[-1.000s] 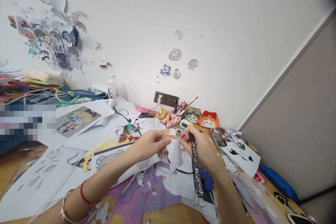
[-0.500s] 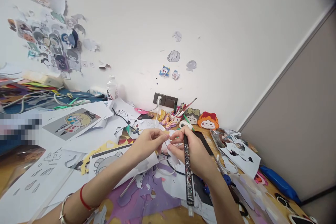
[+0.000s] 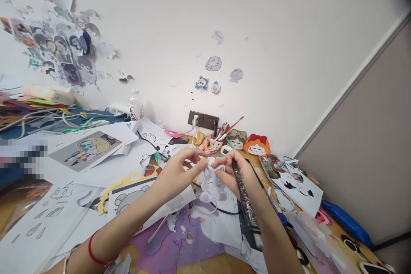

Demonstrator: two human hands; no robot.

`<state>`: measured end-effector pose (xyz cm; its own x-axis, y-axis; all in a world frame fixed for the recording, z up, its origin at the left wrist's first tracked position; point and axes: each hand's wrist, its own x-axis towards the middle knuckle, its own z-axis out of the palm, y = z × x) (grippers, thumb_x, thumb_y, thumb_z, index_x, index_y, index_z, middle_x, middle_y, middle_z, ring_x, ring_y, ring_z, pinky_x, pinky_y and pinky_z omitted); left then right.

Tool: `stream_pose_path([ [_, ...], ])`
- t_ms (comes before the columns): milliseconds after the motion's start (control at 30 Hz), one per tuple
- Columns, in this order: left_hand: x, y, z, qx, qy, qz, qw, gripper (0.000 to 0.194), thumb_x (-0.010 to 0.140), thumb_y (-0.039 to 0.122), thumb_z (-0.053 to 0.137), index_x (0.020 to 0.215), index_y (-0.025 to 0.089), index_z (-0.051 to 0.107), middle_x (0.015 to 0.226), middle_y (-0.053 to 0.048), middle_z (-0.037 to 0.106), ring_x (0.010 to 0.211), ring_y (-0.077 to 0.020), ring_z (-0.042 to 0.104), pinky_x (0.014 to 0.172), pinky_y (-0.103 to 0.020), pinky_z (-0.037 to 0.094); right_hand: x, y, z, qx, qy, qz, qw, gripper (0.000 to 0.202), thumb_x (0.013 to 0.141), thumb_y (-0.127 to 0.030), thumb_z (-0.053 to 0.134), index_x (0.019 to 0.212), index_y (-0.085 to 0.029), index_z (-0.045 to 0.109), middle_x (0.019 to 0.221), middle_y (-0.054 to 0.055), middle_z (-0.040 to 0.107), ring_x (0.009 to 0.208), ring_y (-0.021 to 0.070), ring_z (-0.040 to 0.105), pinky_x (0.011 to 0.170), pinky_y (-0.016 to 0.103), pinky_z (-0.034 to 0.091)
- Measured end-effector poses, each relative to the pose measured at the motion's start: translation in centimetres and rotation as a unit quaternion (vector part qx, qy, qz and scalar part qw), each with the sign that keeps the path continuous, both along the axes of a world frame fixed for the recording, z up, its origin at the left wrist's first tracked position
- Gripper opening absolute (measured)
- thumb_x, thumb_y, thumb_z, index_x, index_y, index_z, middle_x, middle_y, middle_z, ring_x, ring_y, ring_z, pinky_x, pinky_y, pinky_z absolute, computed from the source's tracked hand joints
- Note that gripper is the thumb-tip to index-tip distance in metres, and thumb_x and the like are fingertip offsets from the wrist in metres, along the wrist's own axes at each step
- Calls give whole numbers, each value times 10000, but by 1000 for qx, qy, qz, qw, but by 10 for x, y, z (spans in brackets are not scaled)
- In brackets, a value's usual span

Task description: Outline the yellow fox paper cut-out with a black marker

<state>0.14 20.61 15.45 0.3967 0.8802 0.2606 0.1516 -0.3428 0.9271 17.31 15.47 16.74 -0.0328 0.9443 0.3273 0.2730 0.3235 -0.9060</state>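
A small pale paper cutout [image 3: 213,186] with a grey drawn figure hangs between both hands over the desk. My left hand [image 3: 183,170] has thumb and fingertips at its upper left edge, where a tiny yellowish spot shows. At the upper right edge, my right hand [image 3: 236,173] touches it with bent fingers and thumb. A dark patterned pen [image 3: 245,199] is tucked in my right hand, slanting down towards the wrist. Below the hands lie white paper, a looped white cable [image 3: 205,212] and purple sheet scraps [image 3: 180,244].
A pen holder [image 3: 216,141], an orange-haired cutout [image 3: 257,145] and a wall socket [image 3: 203,120] are at the back. Printed sheets [image 3: 90,150] and a bottle [image 3: 136,106] are to the left. Further right lie more prints [image 3: 290,182] and a blue pouch [image 3: 346,222].
The cutout now shows its drawn face below my fingers. My left fingers have lifted and spread somewhat, and the pen has tilted, its lower end swinging right.
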Motion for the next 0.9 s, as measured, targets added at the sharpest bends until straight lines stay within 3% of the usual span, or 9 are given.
stream_pose_path([
  [100,-3,3,-1,-21,9,-32,999,474,699,509,671,1074,225,615,958,-39,637,837,-176,598,742,-309,493,5,1,2,24,23,-12,999,305,743,-199,612,755,-230,308,797,-29,662,436,45,208,449,188,236],
  [167,-2,2,-3,-36,16,-70,997,443,678,499,690,998,197,634,841,-31,652,738,-169,610,671,-300,505,4,0,2,34,34,-2,999,322,746,-191,629,750,-227,309,831,-19,684,431,40,230,437,179,238],
  [267,1,-2,-4,-18,17,-72,997,286,717,442,641,846,187,654,698,-13,643,658,-154,592,626,-279,488,-2,-3,2,41,66,17,997,342,743,-224,669,751,-231,327,881,2,686,547,80,493,450,165,361],
  [367,3,-6,-2,45,9,-10,999,199,761,384,581,804,207,662,751,-19,656,706,-150,579,680,-275,466,-7,-7,3,12,121,32,992,377,743,-322,706,752,-241,338,895,18,664,795,179,638,496,223,516],
  [533,1,-5,3,101,13,56,993,187,784,365,547,785,207,649,787,-31,644,742,-160,553,720,-286,436,-4,-10,9,9,107,-17,994,409,781,-465,692,686,-226,373,756,24,647,755,201,654,541,291,580],
  [700,-12,-17,22,56,34,20,998,282,788,450,541,824,200,667,785,-16,660,669,-143,530,611,-261,411,5,-17,21,60,105,-94,988,386,785,-433,702,670,-226,397,687,11,627,712,181,638,634,293,577],
  [800,-18,-25,31,50,45,6,998,281,790,440,538,865,215,689,805,-6,668,683,-140,521,609,-257,397,8,-21,25,68,100,-95,988,381,772,-426,710,667,-231,400,695,25,630,734,203,643,597,293,573],
  [900,-19,-26,29,53,46,-5,998,295,807,424,517,913,218,700,819,-10,678,703,-144,536,633,-263,409,4,-21,22,61,71,-60,994,395,718,-410,749,663,-230,402,787,54,666,736,212,647,558,295,566],
])
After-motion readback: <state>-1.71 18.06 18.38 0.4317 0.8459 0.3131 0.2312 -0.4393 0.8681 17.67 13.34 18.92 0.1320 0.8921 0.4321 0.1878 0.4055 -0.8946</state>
